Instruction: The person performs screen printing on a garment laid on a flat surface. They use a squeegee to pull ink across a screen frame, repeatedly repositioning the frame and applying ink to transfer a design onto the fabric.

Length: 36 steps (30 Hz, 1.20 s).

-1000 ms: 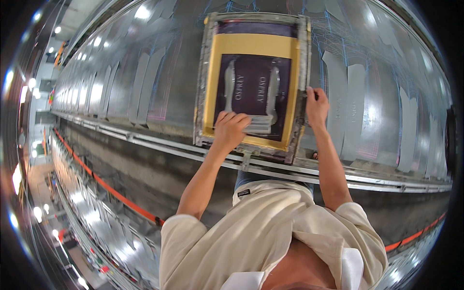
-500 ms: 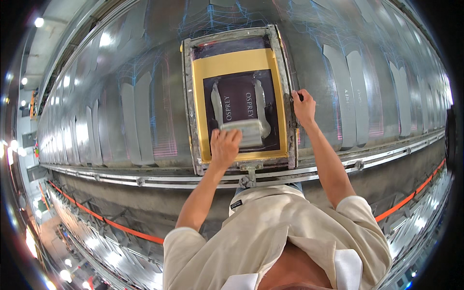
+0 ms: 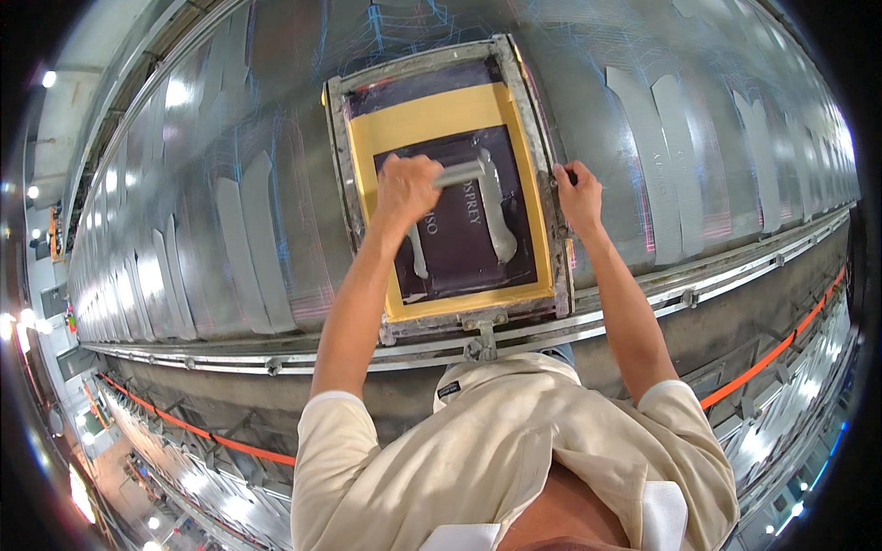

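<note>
The left hand (image 3: 407, 186) is clenched around the handle of a grey squeegee (image 3: 462, 173), its blade lying across the dark mesh of a rectangular printing screen (image 3: 450, 110). The screen has a dull metal frame and a wide yellow taped border, and lies flat on a long tabletop (image 3: 230, 211) lined with grey fabric pieces (image 3: 643, 119). The right hand (image 3: 579, 193) grips the frame's right edge, fingers curled over the metal. A metal rail (image 3: 276, 354) runs along the tabletop's near side.

My one view comes from a head camera, looking steeply down. It sits close above the printing frame (image 3: 450, 184) and long table (image 3: 220, 220).
</note>
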{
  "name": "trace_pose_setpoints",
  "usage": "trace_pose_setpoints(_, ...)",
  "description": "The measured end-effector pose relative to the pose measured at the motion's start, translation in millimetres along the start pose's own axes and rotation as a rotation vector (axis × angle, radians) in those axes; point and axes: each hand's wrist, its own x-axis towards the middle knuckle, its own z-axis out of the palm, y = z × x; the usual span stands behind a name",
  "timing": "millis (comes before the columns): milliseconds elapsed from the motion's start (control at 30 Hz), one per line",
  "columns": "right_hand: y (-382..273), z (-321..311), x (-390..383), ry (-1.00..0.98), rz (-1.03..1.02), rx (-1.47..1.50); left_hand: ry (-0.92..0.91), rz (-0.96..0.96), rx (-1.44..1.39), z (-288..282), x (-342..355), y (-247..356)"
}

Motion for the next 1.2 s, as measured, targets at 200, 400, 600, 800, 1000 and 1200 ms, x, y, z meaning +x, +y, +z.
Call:
trace_pose_setpoints(200, -3, -9, 1, 0.021, 0.006, -0.029, -0.116, 0.049, -0.124, 2, -103, 75)
trace_pose_setpoints(400, -9, -10, 0, 0.021, -0.033, -0.047, -0.02, 0.025, 0.03, -4, -12, 11)
trace_pose_setpoints(600, 3, -4, 0, 0.003, -0.016, -0.032, 0.047, 0.022, 0.004, 6, -6, 9)
trace_pose_setpoints(800, 6, -7, 5, -0.024, 0.04, -0.047, -0.026, -0.066, -0.031, 21, -127, 103)
trace_pose_setpoints(1000, -40, -35, -1, 0.0, -0.075, -0.037, 0.106, -0.123, -0.177, -19, -148, 113)
trace_pose_setpoints(1200, -66, 34, -36, -0.008, -0.072, 0.037, 0.089, -0.173, -0.078, -28, -187, 55)
